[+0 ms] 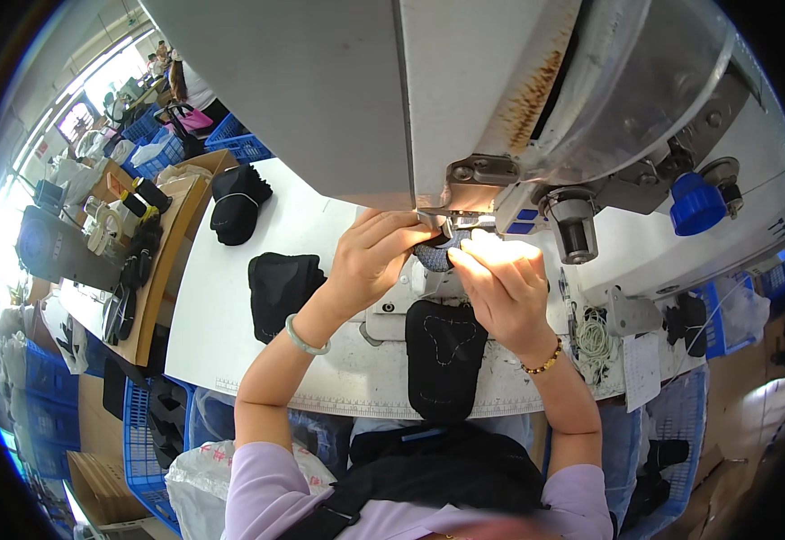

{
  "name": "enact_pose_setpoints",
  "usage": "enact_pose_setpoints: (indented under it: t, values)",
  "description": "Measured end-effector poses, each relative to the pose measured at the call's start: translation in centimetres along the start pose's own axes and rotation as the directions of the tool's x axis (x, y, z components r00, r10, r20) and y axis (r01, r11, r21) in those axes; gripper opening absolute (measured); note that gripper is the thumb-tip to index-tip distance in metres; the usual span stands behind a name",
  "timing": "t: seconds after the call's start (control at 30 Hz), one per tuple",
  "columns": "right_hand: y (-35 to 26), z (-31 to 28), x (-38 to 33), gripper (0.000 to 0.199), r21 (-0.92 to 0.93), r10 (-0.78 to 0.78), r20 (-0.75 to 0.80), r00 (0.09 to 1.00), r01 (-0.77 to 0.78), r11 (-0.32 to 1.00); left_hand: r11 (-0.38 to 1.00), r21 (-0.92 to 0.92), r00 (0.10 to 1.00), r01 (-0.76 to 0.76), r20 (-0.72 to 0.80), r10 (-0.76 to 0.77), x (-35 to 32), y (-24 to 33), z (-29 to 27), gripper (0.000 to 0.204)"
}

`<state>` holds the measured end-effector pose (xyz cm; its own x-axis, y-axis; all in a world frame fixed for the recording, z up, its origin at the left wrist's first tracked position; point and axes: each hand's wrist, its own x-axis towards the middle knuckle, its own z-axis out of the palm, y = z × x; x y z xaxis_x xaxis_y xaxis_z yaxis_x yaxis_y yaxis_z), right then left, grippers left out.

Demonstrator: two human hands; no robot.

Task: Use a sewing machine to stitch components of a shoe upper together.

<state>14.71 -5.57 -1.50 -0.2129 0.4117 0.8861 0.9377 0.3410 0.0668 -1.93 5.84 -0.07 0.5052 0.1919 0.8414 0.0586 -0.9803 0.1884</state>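
Under the head of a white sewing machine (pixel 338 108), both my hands grip a small curved piece of dark grey and black fabric (pixel 434 258). My left hand (pixel 370 259) pinches its left side close to the needle area. On the other side, my right hand (pixel 505 283) has thumb and fingers closed on the fabric's right edge, under the bright machine lamp. The needle itself is hidden by the machine head and my fingers. Just below my hands, a black fabric piece (pixel 446 355) with a white stitched outline lies partly over the table's front edge.
Two black fabric stacks (pixel 284 292) (pixel 237 205) sit on the white table (pixel 203 333) at left. To the right are a coil of pale cord (pixel 596 337) and a blue knob (pixel 698 205) on the machine. Blue baskets (pixel 148 441) stand below; a wooden bench (pixel 163 270) is further left.
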Motion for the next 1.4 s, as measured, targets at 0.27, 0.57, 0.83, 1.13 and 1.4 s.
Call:
enact_pose_setpoints:
  t: [0.27,0.57,0.83,1.13,1.4]
  values:
    - [0.0,0.5,-0.7,0.030,-0.004,0.043,-0.025,0.999,-0.043,0.999,0.999,-0.009,0.998,0.049,-0.036,-0.049,-0.3,-0.5,0.5,0.025]
    - [0.1,0.6,-0.9,0.033,0.029,0.050,-0.003,0.999,-0.050,0.998,0.996,0.031,0.996,-0.086,-0.013,0.087,-0.1,-0.7,-0.5,0.031]
    - [0.4,0.7,-0.9,0.032,-0.006,0.023,-0.030,0.999,-0.023,1.000,0.984,0.089,0.982,-0.152,0.125,0.141,0.7,1.1,-1.5,0.034]
    - [0.5,0.5,-1.0,0.033,0.067,0.021,-0.061,0.998,-0.017,0.998,0.977,0.189,0.986,-0.096,0.153,0.067,0.5,2.6,-1.5,0.039]
    - [0.5,0.5,-1.6,0.030,0.143,0.079,-0.047,0.996,-0.071,0.987,0.890,0.422,0.965,-0.171,0.254,0.065,1.0,5.0,-1.5,0.024]
